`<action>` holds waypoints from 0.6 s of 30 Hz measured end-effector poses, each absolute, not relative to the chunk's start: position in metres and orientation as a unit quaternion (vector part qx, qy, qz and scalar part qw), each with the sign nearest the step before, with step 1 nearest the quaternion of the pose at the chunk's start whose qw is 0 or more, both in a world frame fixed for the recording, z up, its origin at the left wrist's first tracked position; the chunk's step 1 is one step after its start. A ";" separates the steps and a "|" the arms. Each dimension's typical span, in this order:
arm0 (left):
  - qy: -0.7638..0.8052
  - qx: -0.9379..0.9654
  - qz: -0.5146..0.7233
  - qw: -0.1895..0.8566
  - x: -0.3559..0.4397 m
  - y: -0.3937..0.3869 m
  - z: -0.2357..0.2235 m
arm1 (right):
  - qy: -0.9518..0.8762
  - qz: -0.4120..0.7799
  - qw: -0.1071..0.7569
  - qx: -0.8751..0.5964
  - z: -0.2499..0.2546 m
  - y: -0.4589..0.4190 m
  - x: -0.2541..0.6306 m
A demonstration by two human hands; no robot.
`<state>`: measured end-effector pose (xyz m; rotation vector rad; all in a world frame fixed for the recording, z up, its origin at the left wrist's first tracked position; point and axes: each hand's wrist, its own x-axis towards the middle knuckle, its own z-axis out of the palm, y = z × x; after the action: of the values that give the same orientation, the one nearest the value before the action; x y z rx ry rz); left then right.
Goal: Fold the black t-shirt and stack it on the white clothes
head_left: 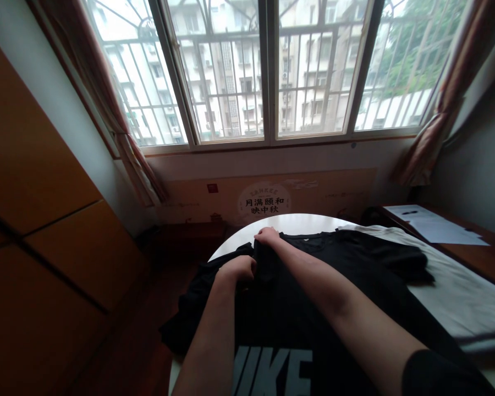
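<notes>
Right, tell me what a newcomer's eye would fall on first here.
The bright window across the top stands out first. Next comes the black T-shirt spread on the white table, its pale block letters at the bottom edge. Left of its collar, the left hand and right hand grip black cloth.

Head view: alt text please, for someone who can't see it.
A person's left hand and right hand hold black fabric near the collar of a black shirt with a large NIKE print, spread on a white table. White cloth lies to the right; a window with bars is ahead.
</notes>
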<state>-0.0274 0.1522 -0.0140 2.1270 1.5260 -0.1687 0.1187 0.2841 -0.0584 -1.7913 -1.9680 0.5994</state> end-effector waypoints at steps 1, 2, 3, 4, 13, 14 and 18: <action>0.565 0.783 -0.064 0.253 -0.027 0.152 -0.013 | -0.708 0.214 0.216 -0.637 -0.061 0.283 0.119; 0.567 0.782 -0.068 0.251 -0.027 0.151 -0.011 | -0.712 0.212 0.229 -0.629 -0.063 0.281 0.120; 0.568 0.781 -0.073 0.249 -0.027 0.150 -0.008 | -0.718 0.209 0.244 -0.618 -0.066 0.278 0.121; 0.568 0.781 -0.077 0.249 -0.027 0.150 -0.004 | -0.725 0.206 0.260 -0.604 -0.069 0.275 0.122; 0.513 0.831 -0.003 0.214 0.002 0.138 0.017 | -0.781 0.178 0.369 -0.470 -0.069 0.264 0.142; 0.512 0.831 -0.007 0.218 0.005 0.138 0.013 | -0.791 0.179 0.373 -0.451 -0.066 0.263 0.147; 0.524 0.818 -0.039 0.234 0.006 0.141 -0.002 | -0.843 0.202 0.345 -0.360 -0.061 0.246 0.163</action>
<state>0.0060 0.1414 -0.0021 2.2458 1.4380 -0.1061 0.1625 0.2458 -0.0613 -0.9352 -2.1872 0.5254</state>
